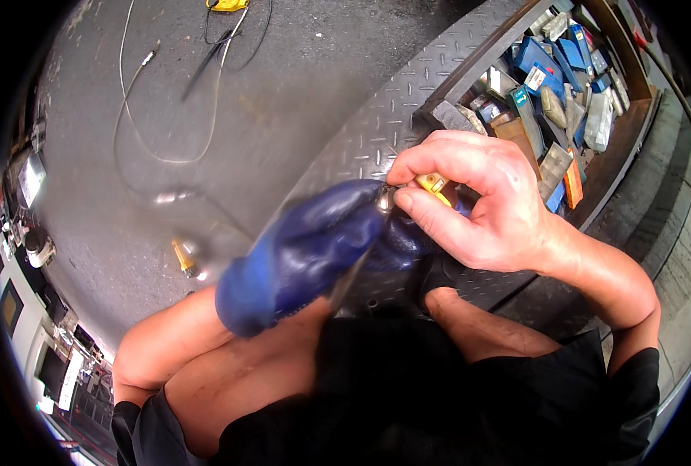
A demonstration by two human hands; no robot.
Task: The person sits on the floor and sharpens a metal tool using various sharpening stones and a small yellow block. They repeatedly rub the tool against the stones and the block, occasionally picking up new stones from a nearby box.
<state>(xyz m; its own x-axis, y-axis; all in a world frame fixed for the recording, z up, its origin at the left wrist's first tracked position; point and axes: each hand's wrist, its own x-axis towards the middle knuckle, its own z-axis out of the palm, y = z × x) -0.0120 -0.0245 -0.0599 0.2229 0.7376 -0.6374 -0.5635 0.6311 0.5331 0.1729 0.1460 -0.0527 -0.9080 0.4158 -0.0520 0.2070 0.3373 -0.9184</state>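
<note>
My left hand (pixel 307 241) wears a blue rubber glove and closes its fingertips on a small shiny metal piece (pixel 385 200). The thumb and forefinger of my bare right hand (pixel 485 198) pinch at the same piece from the other side. Its exact kind is too small to tell. Just behind my right fingers a yellow object (pixel 434 185) shows in part, the rest of it covered by the hand. More dark blue glove-like material (pixel 400 245) lies under both hands; whether it is a second glove I cannot tell.
A brown open-topped bin (pixel 470 66) at the upper right holds several blue cases and metal blocks. Textured metal plate (pixel 388 116) runs below it. On the grey floor lie a looping cable (pixel 206 140) and a yellow-handled tool (pixel 182 258). Workshop equipment lines the far left.
</note>
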